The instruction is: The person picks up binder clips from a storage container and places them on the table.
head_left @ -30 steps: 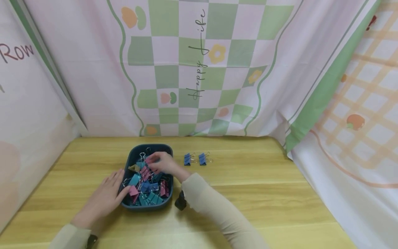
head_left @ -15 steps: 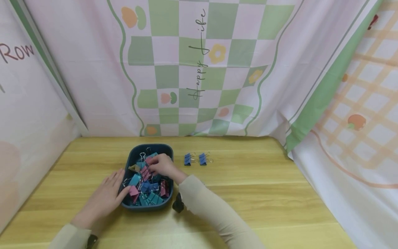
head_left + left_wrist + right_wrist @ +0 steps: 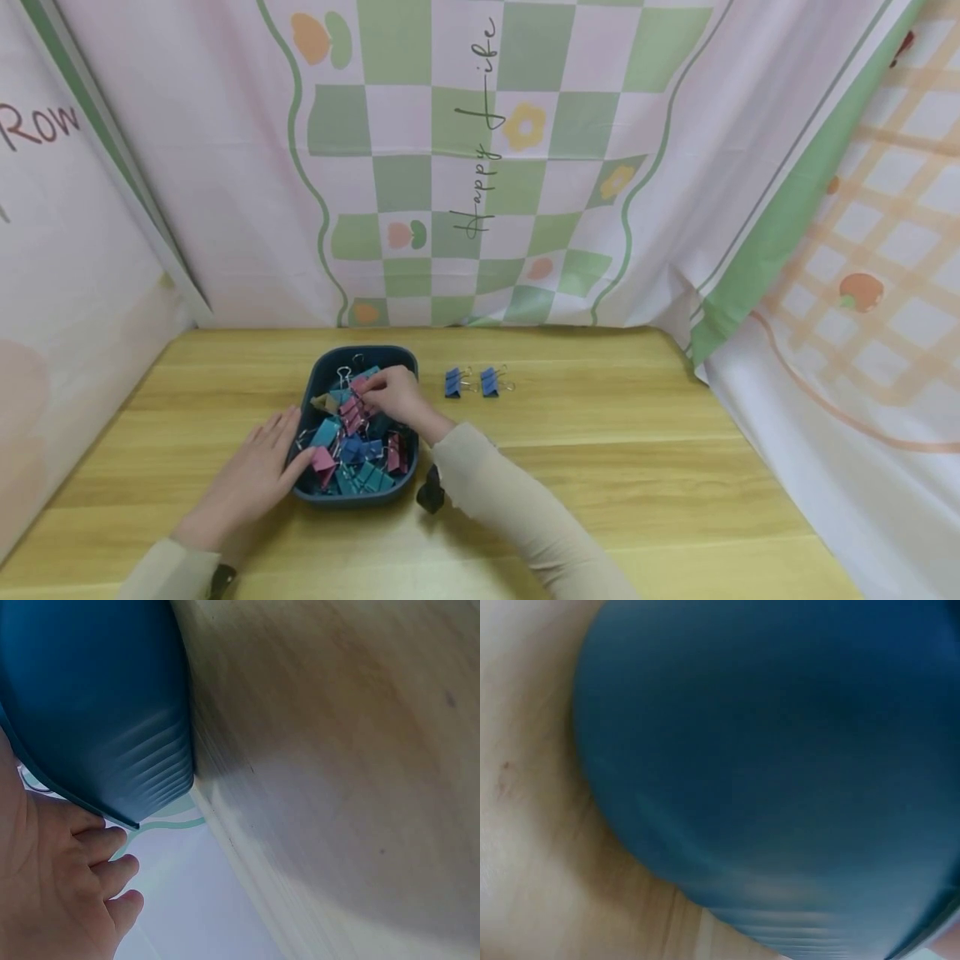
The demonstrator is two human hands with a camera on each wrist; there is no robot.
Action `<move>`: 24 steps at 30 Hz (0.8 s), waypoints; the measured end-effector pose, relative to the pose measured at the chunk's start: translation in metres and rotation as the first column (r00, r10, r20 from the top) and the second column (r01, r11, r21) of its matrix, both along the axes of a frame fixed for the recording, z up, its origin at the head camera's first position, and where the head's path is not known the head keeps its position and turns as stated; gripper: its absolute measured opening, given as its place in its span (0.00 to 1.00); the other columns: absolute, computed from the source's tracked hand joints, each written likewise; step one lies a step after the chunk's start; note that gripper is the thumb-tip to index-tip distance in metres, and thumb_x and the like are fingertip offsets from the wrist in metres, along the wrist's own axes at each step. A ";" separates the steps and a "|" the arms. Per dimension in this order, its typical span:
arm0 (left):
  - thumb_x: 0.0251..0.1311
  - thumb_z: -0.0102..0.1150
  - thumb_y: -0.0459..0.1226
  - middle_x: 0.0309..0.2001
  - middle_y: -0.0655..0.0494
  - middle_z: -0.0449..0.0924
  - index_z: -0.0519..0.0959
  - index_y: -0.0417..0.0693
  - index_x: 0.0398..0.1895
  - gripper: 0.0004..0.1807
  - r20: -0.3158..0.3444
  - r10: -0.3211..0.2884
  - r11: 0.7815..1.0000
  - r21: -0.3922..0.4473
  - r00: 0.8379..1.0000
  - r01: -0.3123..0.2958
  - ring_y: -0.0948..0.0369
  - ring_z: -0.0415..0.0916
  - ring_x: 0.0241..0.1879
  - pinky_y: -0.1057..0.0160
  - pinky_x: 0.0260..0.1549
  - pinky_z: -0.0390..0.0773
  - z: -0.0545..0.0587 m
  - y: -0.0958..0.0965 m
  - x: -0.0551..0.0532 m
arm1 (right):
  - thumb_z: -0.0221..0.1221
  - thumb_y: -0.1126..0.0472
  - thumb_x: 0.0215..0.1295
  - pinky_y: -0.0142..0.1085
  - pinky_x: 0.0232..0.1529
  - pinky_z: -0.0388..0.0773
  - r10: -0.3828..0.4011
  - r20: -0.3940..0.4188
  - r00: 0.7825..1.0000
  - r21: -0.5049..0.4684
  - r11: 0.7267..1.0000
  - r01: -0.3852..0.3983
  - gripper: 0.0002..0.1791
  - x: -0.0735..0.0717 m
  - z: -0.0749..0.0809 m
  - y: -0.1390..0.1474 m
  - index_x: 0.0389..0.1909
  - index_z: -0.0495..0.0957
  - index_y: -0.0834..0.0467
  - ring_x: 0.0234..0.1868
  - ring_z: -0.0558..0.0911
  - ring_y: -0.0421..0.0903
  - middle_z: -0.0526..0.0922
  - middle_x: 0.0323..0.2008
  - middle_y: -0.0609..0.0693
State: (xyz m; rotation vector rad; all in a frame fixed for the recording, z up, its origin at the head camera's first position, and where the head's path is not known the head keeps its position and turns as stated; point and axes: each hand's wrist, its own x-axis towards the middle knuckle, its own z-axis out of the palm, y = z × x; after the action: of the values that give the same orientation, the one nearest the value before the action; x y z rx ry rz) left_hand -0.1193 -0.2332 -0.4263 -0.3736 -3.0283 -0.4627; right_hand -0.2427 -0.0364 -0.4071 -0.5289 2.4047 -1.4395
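A dark blue plastic basket stands on the wooden table, holding many binder clips in pink, teal, blue and gold. My left hand rests along its left side, fingers straight against the rim and the thumb reaching over it; the left wrist view shows the fingertips beside the rim. Inside the basket my right hand has its fingers bent and pinches a pink binder clip, partly covered by the fingertips. Another pink clip lies close to the index finger. In the right wrist view the basket's outer wall hides the fingers.
Two blue binder clips, a left one and a right one, stand side by side on the table, right of the basket. A patterned curtain hangs behind the table's back edge, and more cloth hangs at both sides.
My right hand has shifted slightly within the basket, its fingers now drawn closer to the pink clip, which has moved a little. The left hand and the two blue clips have stayed put.
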 end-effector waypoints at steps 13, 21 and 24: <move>0.68 0.36 0.55 0.67 0.32 0.49 0.51 0.27 0.66 0.40 -0.019 0.002 1.000 0.001 1.000 -0.002 0.37 0.47 0.65 0.41 0.61 0.47 -0.001 0.000 -0.001 | 0.56 0.71 0.61 0.41 0.36 0.80 -0.048 0.035 0.998 -0.158 0.986 0.053 0.06 -0.002 0.019 0.011 0.35 0.81 0.67 0.28 0.82 0.45 0.82 0.29 0.54; 0.68 0.35 0.55 0.67 0.32 0.49 0.51 0.27 0.66 0.40 -0.017 0.000 1.000 0.001 1.000 0.000 0.37 0.46 0.65 0.40 0.61 0.47 -0.001 0.000 -0.001 | 0.56 0.69 0.62 0.42 0.40 0.79 -0.076 0.094 0.993 -0.247 0.964 0.097 0.09 -0.005 0.034 0.027 0.41 0.79 0.69 0.29 0.82 0.44 0.82 0.35 0.58; 0.68 0.35 0.55 0.67 0.32 0.50 0.51 0.27 0.67 0.40 -0.023 0.000 1.000 -0.001 1.000 0.000 0.37 0.47 0.65 0.41 0.61 0.48 -0.001 -0.001 -0.001 | 0.55 0.71 0.62 0.44 0.41 0.79 -0.070 0.115 0.991 -0.317 0.943 0.103 0.11 -0.007 0.039 0.036 0.43 0.77 0.73 0.27 0.82 0.43 0.82 0.35 0.61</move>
State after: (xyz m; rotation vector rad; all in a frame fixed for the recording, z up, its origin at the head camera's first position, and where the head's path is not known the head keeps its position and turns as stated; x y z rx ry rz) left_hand -0.1200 -0.2339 -0.4277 -0.3766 -3.0069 -0.4539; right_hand -0.2495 -0.0008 -0.3684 -0.4117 2.1483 -1.8668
